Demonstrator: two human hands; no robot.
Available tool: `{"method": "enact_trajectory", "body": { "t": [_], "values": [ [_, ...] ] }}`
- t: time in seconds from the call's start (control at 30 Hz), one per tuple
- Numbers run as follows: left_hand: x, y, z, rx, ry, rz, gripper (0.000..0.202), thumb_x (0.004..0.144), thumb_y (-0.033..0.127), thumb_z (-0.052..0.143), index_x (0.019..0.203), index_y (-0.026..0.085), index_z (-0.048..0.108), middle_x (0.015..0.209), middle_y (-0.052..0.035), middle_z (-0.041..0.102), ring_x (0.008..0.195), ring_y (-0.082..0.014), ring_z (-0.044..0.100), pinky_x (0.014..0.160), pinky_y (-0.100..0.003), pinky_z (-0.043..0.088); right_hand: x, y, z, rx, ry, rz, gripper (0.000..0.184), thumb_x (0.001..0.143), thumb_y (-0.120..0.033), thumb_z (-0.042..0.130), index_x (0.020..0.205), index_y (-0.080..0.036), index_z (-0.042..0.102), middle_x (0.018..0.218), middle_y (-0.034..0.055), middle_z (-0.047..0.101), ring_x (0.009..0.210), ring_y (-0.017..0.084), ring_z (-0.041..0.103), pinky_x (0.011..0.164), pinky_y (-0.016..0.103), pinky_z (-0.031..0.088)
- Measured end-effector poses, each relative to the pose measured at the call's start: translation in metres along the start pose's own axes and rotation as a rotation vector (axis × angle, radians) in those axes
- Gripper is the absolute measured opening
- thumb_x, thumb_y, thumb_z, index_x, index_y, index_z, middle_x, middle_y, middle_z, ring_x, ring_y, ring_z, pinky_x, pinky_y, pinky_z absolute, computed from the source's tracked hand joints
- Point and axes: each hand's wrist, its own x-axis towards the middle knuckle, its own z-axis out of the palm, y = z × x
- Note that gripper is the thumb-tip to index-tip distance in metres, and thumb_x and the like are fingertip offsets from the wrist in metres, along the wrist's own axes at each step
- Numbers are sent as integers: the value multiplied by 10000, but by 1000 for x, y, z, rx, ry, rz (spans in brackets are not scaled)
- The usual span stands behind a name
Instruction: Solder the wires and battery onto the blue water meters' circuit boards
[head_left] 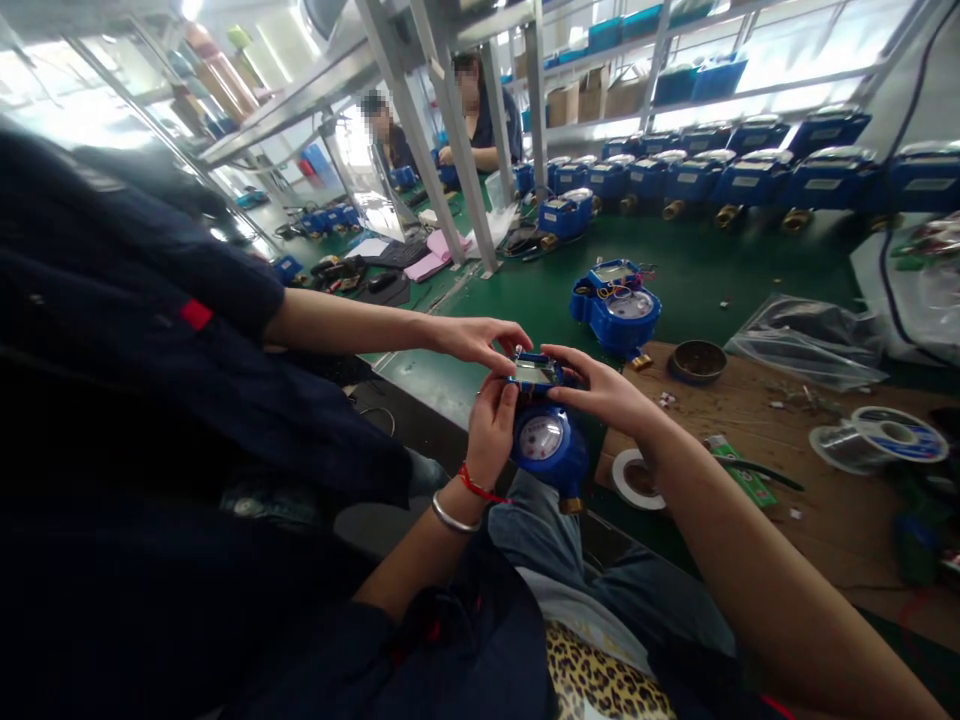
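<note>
A blue water meter with a round dial and a brass fitting sits above my lap at the bench edge. Over it is a small display module, a pale screen in a blue frame. My left hand, with a red string and a silver bangle at the wrist, pinches the module's near left corner. My right hand grips its right side between thumb and fingers. From the left, a co-worker's hand reaches in, fingertips at the module's far left edge. The fingers hide parts of the module.
Another blue meter with exposed wires stands on the green bench. Cardboard at right carries a tape roll, a round tin and a solder wire spool. Metal posts rise beyond. Several meters line the back.
</note>
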Motion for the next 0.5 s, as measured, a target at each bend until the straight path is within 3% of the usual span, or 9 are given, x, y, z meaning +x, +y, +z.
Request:
{"method": "enact_trajectory", "body": {
  "t": [0.2,0.5],
  "values": [
    [-2,12,1,53,-54,75,306,971,373,439,1134,178,609,1225,-103,617,1197,-229,541,1055,-394,414,-9,2,-6,168,-25,65,670,753,-319,701,1385,-287,480,1428,20,496,1325,275,446,1143,452,312],
    [-10,18,-3,134,-15,145,191,930,238,515,1071,180,631,1331,-102,545,1271,-220,491,1108,-428,378,-17,12,-18,357,27,173,638,686,-222,641,1310,-290,529,1351,9,553,1277,293,474,1101,468,358]
  ]
}}
